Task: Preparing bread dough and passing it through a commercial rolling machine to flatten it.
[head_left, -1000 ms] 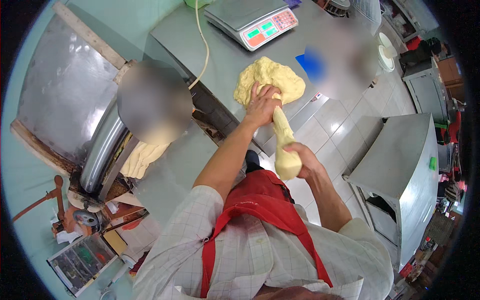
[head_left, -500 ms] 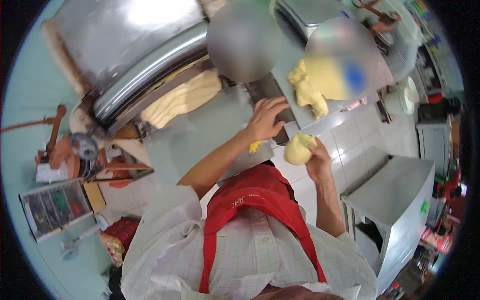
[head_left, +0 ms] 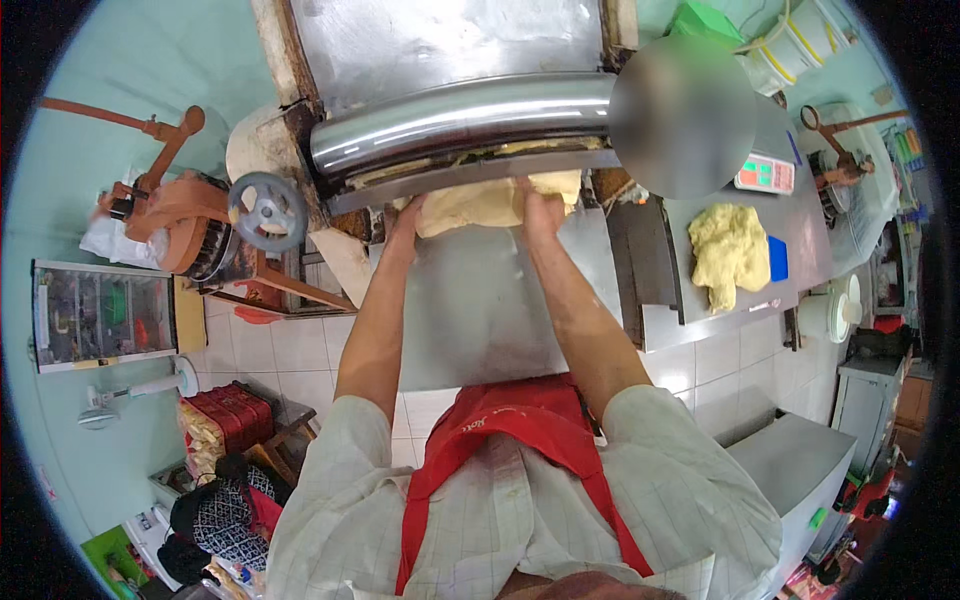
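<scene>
Since half a second ago both hands have left the small dough lump at the counter edge and gone forward to the roller machine; the view has swung with them.

Left hand (head_left: 408,215) and right hand (head_left: 540,205) both rest on the dough sheet (head_left: 490,203), palms down, one at each end. Whether the fingers are curled around its edge or lie flat cannot be told; they are apart from each other, with the sheet between them.

Position: the sheet lies directly ahead of both hands, at the far end of the steel tray (head_left: 480,310), touching the slot under the roller (head_left: 460,120). Its long axis runs left to right, parallel to the roller and across the line of the forearms. Neither hand is clearly nearer; both meet it at about the same reach.

Other items noted:
- Grey handwheel (head_left: 266,211) at the roller's left end, beside an orange lever frame (head_left: 165,215).
- Second dough mass (head_left: 730,252) on the counter to the right, well apart, with a flat blue scraper (head_left: 778,258) touching its right side.
- Scale (head_left: 765,175) with lit green and red display behind it.
- Green box (head_left: 715,22) at top right.
- Glass-fronted case (head_left: 100,313) at far left.
</scene>
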`<state>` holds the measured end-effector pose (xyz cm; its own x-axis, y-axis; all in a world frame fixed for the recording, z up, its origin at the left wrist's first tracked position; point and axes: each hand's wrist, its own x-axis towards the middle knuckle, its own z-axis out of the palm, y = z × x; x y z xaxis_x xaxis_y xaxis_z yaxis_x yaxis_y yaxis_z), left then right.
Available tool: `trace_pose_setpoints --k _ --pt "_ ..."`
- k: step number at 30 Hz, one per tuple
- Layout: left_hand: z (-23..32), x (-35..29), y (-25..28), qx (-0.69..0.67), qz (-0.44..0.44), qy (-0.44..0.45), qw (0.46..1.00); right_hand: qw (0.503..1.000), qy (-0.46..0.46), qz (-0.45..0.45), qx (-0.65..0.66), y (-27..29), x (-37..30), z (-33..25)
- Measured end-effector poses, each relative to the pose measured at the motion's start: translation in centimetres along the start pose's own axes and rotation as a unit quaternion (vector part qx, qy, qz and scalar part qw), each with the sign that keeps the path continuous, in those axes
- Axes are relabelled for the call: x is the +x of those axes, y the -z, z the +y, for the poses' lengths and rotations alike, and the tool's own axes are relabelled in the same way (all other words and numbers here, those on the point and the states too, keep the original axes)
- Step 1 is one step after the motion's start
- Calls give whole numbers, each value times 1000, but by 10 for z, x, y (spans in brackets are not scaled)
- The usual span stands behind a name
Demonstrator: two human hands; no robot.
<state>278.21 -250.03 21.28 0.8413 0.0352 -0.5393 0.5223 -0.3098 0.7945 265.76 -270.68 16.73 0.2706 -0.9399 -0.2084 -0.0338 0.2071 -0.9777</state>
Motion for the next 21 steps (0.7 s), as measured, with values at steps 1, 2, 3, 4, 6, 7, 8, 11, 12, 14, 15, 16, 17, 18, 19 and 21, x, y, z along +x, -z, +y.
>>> trace_pose_setpoints --k 1,2,3,4,6,7,8,11,12,14,15,16,17,18,19,21 --pt "-5 22 -4 13 -6 -13 1000 995 -6 26 -100 -7 -12 1" --pt "-7 43 -10 25 -16 -29 999 995 -6 18 -100 -13 -17 -5" --pt "-8 71 -10 35 -17 -44 998 987 -39 18 -154 -23 -23 -12" --pt "-7 89 -17 49 -28 -58 997 974 -73 29 -212 -25 -24 -21" --pt "-56 97 -4 83 -62 -84 991 971 -74 39 -225 -29 -16 -30" --pt "-55 114 10 99 -69 -100 988 962 -6 38 -271 -39 -12 -34" --pt "-58 124 5 116 -92 -118 982 945 63 53 -317 -38 2 -34" --pt "-54 61 -20 -42 -128 -64 989 957 -17 51 -286 -17 34 -8" --pt "-44 20 -26 -220 -132 -4 967 966 31 31 -254 -10 42 -2" --pt "-68 -38 3 -151 -248 -7 957 983 48 32 -172 0 29 3" --pt "-79 -78 9 -136 -258 -9 957 998 -52 -35 11 14 36 7" --pt "-87 -116 16 -120 -271 -12 955 965 -146 -98 192 34 48 13" --pt "-92 -142 32 -80 -320 -4 944 912 -226 -216 268 64 56 23" --pt "-95 -158 52 -44 -350 1 936 879 -253 -252 316 71 30 10" --pt "-92 -172 64 -48 -349 -4 936 857 -289 -263 335 92 17 5" --pt "-79 -187 86 -52 -375 -120 918 911 -218 -202 287 124 -27 -12"
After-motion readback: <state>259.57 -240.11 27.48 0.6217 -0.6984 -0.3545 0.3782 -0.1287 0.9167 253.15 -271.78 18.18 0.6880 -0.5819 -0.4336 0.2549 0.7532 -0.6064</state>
